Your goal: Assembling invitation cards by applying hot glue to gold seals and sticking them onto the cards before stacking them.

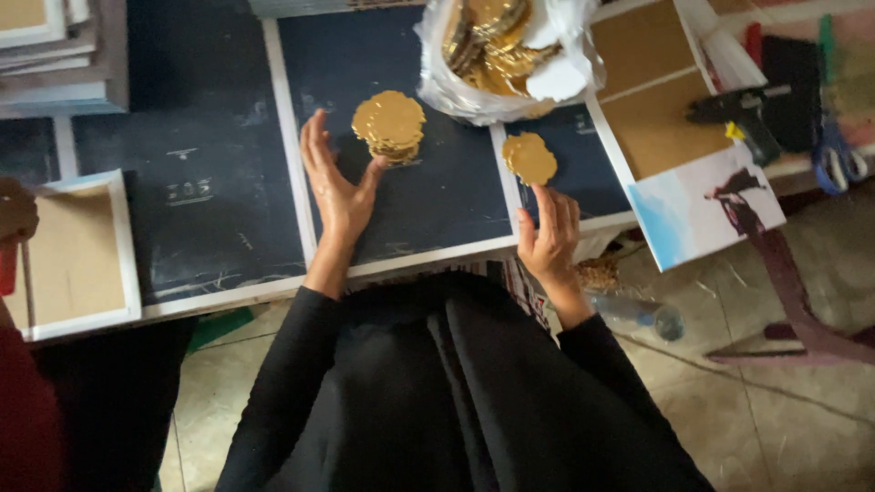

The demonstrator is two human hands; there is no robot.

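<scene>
A stack of gold scalloped discs (390, 125) stands on a dark blue framed board (428, 196). My left hand (334, 182) is open beside the stack, its thumb touching the stack's lower edge. A smaller pile of gold discs (530, 157) lies to the right on the board. My right hand (549, 239) is just below it, fingers raised toward the pile, fingertips near its lower edge; it holds nothing that I can see.
A clear plastic bag (456, 87) full of gold discs sits behind both piles. A glue gun (740, 109) and scissors (837, 155) lie at the right. More framed boards (191, 191) lie to the left, a plastic bottle (638, 312) on the floor. Another person's hand (16, 211) shows at the left edge.
</scene>
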